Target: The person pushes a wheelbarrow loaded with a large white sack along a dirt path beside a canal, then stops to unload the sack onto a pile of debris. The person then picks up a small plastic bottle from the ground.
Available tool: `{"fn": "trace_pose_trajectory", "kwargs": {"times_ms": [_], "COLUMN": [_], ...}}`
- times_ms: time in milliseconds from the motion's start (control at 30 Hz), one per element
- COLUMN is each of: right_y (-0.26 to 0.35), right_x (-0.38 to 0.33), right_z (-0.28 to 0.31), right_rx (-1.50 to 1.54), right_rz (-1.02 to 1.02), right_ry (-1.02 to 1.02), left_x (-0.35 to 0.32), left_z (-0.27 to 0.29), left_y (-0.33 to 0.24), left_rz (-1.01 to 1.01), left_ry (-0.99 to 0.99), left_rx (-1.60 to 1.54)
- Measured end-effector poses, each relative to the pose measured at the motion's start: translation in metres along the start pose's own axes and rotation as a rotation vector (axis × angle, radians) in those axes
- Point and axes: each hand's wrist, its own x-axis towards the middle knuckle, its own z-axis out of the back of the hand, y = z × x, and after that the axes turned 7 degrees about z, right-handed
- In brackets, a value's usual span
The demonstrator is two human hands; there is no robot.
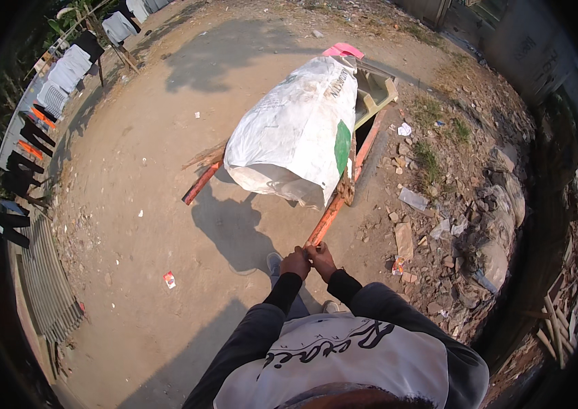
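The near end of the right pole (325, 222), jutting from the near right corner of the cart (370, 140), was held by the left hand (295, 264), which was clamped on it; the right hand (321, 261) was set just beside, though how tightly it was closed could not be told. Both were probably placed together for a firmer hold. The left pole (201, 184), at the near left corner, was untouched. A sack (289, 119) was laid across the cart, its mouth toward the near edge, perhaps shielding a load.
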Motion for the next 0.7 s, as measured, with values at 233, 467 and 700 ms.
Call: {"fn": "trace_pose_trajectory", "kwargs": {"times_ms": [233,467,700], "right_y": [0.045,0.171,0.265], "right_x": [0.232,0.349,0.469], "right_z": [-0.02,0.044,0.119], "right_rx": [0.167,-0.137,-0.072], "right_rz": [-0.083,-0.151,-0.139], "right_ry": [-0.478,-0.764,-0.977], "left_x": [0.191,0.371,0.597], "left_z": [0.064,0.133,0.33], "left_y": [-0.049,-0.089,-0.119], "left_rz": [-0.108,-0.511,-0.369], "left_ry": [0.26,0.76,-0.589], "left_rx": [-0.089,-0.017,-0.248]}}
